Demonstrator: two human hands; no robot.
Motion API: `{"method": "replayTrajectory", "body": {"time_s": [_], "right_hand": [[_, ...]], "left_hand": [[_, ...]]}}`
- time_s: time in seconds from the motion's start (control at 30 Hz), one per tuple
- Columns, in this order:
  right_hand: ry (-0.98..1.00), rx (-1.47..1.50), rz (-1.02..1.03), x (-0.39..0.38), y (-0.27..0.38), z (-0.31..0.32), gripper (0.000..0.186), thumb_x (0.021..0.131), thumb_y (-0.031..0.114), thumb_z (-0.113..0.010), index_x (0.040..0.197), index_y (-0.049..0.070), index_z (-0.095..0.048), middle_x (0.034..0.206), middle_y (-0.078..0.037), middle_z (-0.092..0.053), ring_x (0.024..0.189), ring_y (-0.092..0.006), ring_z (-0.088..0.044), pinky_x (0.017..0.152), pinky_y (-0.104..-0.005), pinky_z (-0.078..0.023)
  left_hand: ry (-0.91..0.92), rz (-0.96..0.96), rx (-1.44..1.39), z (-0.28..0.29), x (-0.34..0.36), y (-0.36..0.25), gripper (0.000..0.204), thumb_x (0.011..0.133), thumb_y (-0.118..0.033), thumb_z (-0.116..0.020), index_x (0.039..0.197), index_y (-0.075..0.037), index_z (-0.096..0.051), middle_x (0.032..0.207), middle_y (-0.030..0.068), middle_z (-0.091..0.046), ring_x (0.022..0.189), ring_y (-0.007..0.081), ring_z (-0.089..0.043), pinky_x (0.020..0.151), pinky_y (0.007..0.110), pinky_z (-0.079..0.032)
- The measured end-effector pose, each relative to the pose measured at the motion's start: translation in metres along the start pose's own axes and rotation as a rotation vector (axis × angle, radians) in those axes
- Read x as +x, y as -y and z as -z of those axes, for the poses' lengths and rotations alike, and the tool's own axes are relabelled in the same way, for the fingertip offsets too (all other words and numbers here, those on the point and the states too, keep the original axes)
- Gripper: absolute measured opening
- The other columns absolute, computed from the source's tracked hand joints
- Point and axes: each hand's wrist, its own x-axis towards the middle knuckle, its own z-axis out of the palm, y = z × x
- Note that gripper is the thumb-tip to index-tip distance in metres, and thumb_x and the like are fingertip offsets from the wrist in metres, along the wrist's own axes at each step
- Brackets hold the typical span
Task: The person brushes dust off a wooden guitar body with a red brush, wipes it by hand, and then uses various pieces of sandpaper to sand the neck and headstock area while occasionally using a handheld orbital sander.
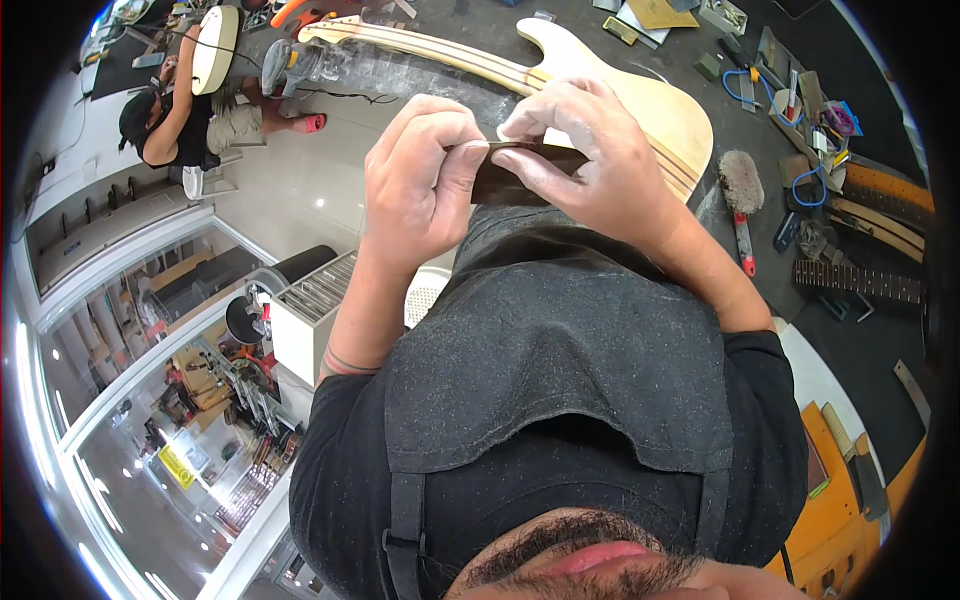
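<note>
Pinching a thin dark sheet (pixel 508 187), two powder-whitened hands (pixel 420 172) (pixel 605 145), curvy pale-wood guitar (pixel 655 98) beyond, shaggy red-handled brush (pixel 741 180).

Dark brown sheet (pixel 495 187); cream guitar (pixel 655 100), brown-striped; charcoal apron (pixel 560 335).

You work in bright, fairly even light, and your left hand (pixel 425 185) and right hand (pixel 605 150) look reasonably sharp. Left of your left hand, the glossy floor (pixel 310 175) returns a small glare spot; farther down, glass panels (pixel 125 470) scatter bright reflections. Below your right hand, the apron (pixel 545 350) folds into shadow. Far from both hands, straight edges bow and the corners go black.
</note>
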Motion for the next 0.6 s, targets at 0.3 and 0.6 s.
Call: {"method": "replayTrajectory", "body": {"time_s": [0.3,0.6], "right_hand": [[0.018,-0.018,0.138,0.014,0.005,-0.026,0.020,0.083,0.011,-0.088,0.097,0.011,-0.074,0.091,-0.002,-0.075,0.083,-0.0221,-0.072,0.090,-0.0375,-0.051],[0.045,-0.042,0.224,0.037,0.046,-0.055,0.018,0.079,0.009,-0.087,0.090,0.012,-0.074,0.085,-0.002,-0.076,0.078,-0.0218,-0.072,0.089,-0.0363,-0.050]], "left_hand": [[-0.106,-0.022,0.023,0.024,-0.021,-0.002,0.015,0.095,0.000,-0.079,0.101,-0.001,-0.066,0.091,0.0123,-0.071,0.078,0.0269,-0.068,0.068,0.036,-0.055],[-0.225,0.106,-0.098,0.071,-0.057,-0.008,0.014,0.095,-0.001,-0.082,0.100,-0.002,-0.069,0.086,0.0129,-0.072,0.075,0.0214,-0.068,0.066,0.032,-0.052]]}}
